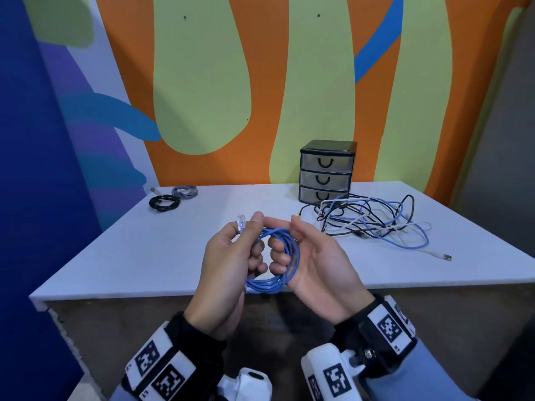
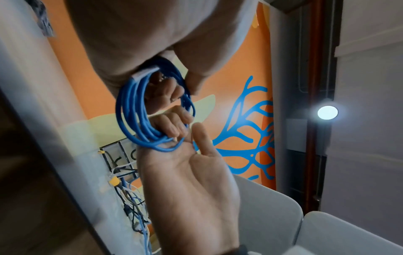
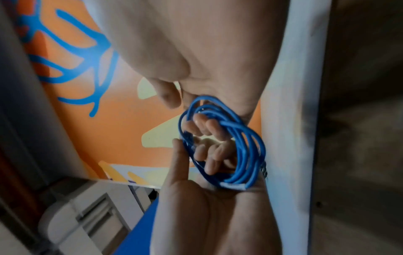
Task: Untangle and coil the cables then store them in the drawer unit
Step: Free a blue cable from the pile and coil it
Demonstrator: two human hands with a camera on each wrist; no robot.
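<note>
A blue network cable (image 1: 291, 256), wound into a coil of several loops, hangs between my hands above the near edge of the white table (image 1: 139, 256). My left hand (image 1: 254, 238) grips the coil's left side, and the cable's clear plug (image 1: 241, 223) sticks up beside its thumb. My right hand (image 1: 301, 238) has its fingers curled through the coil from the right. In the left wrist view the coil (image 2: 130, 112) hangs on the right hand's fingers (image 2: 172, 124). The right wrist view shows the coil (image 3: 246, 146) around the left hand's fingers (image 3: 207, 155). The black three-drawer unit (image 1: 325, 172) stands at the back with its drawers closed.
A tangle of black, white and blue cables (image 1: 373, 224) lies right of the drawer unit, and a white plug (image 1: 443, 256) trails out toward the right edge. A coiled black cable (image 1: 164, 203) and a coiled grey-purple one (image 1: 184, 191) lie at the table's far left corner.
</note>
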